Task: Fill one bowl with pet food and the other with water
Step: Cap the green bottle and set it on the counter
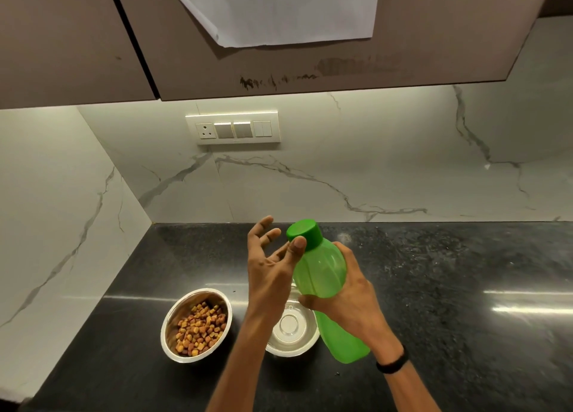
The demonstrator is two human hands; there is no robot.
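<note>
Right hand (350,300) grips the green bottle (322,272) round its middle, tilted, base toward the person, held in the air above the second steel bowl (291,326). Left hand (269,272) is released, with fingers spread and only the thumb tip against the green cap (305,233). The cap is on. Food bowl (183,306) sits on the tabletop (449,287) just left of the other bowl, already holding kibble (200,328). The second bowl looks empty, though clear water there would be hard to see.

Food half looks done; water half is pending and the cap likely comes off next.

Risks from here:
- The bottle leans and is held one-handed at mid-body. If the cap comes off at this tilt, water may slop out before the mouth is over the bowl and land on the tabletop or in the kibble.
- Soft-looking plastic wall — a hard squeeze while twisting could push water out of the neck.
- A thumb alone gives no purchase on the cap, so the left hand needs a proper wrap or the cap slips or drops into a bowl.
- The bowls are close together, so a fast pour could splash across into the food.
- The steel bowl is light and shallow-looking — a knock from the bottle base could slide or tip it.
- Water level in the bottle cannot be judged through the plastic, so the first gush is hard to predict.
</note>
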